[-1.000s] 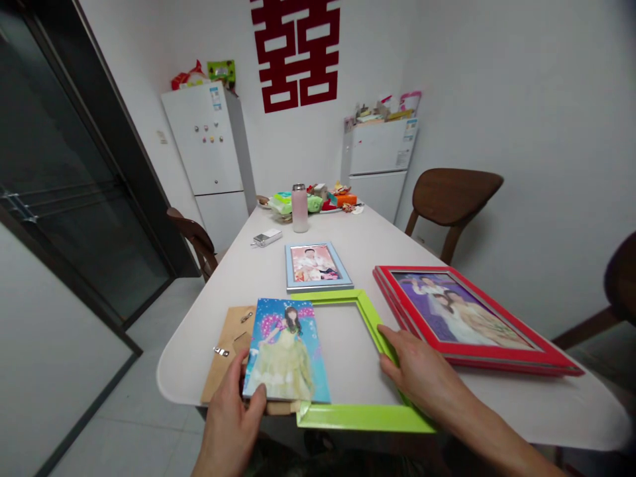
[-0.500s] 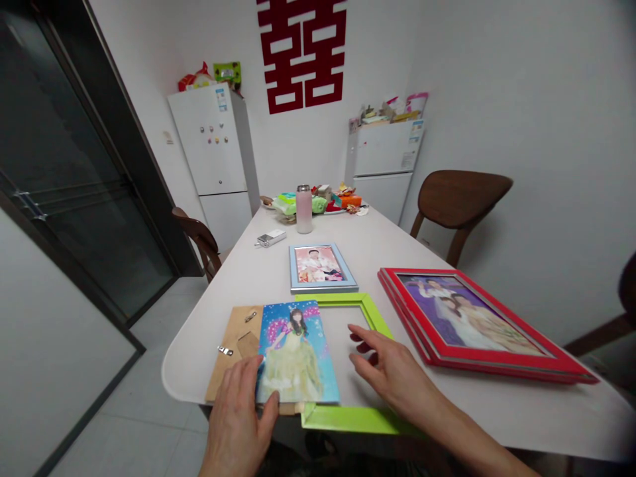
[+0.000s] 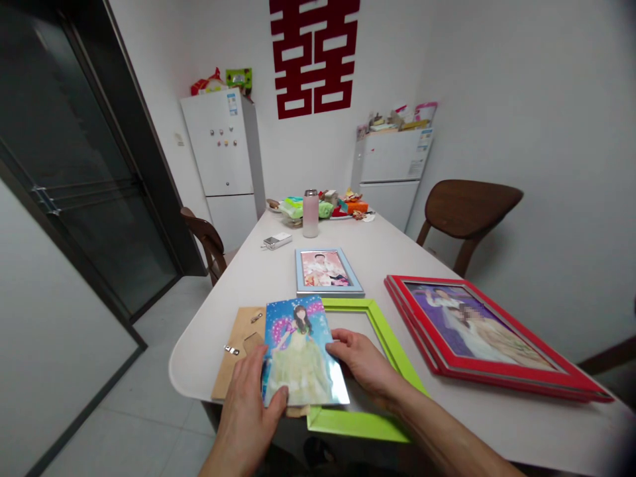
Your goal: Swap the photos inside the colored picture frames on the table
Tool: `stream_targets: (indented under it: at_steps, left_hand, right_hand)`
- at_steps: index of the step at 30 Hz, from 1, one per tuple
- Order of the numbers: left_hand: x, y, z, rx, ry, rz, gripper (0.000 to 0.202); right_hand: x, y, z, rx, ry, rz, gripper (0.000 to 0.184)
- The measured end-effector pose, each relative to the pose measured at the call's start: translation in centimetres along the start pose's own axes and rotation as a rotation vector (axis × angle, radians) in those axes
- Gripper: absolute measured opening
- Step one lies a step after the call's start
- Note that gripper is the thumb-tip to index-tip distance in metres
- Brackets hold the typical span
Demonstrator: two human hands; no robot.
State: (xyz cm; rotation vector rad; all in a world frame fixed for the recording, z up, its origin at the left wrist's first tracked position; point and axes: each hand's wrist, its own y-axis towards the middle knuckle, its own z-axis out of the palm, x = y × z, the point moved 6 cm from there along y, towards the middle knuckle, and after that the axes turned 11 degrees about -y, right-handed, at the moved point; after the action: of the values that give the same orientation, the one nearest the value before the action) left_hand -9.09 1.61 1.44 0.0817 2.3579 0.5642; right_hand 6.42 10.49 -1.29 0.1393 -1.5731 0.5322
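The left hand (image 3: 246, 417) and right hand (image 3: 362, 361) are bare, with slim, long fingers, and the forearms (image 3: 447, 440) are bare too, running out of view at the lower edge of the picture. Below the near edge of the table (image 3: 199, 371), a dark garment (image 3: 318, 457) shows, too dim and blurred to make out.

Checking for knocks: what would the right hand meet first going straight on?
The photo print, it seems: the right hand sits at its right edge, though exact contact is hard to judge from this view.
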Motion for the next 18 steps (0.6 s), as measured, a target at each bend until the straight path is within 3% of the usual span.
stream_targets:
  at_steps: [4,7,10,14,18]
  left_hand:
    - [-2.3,0.1,0.1,-0.04,0.009,0.136,0.048]
    - [-4.9,0.0,1.4,0.034,0.036,0.279,0.056]
    - [-6.3,0.5,2.1,0.079,0.058,0.335,0.062]
    - [-5.1,1.8,0.6,0.022,-0.036,0.222,0.055]
    - [-3.3,1.4,1.5,0.214,-0.084,0.098,0.054]
  right_hand:
    - [1.1,-1.2,-0.5,-0.048,0.15,-0.069,0.028]
    - [1.9,-2.0,-1.0,-0.046,0.192,-0.11,0.031]
    - [2.6,-2.6,-2.0,-0.074,0.226,-0.15,0.031]
    - [3.4,-3.0,-4.9,-0.231,0.283,-0.149,0.031]
    - [3.6,-3.4,-7.3,-0.389,0.388,-0.12,0.03]
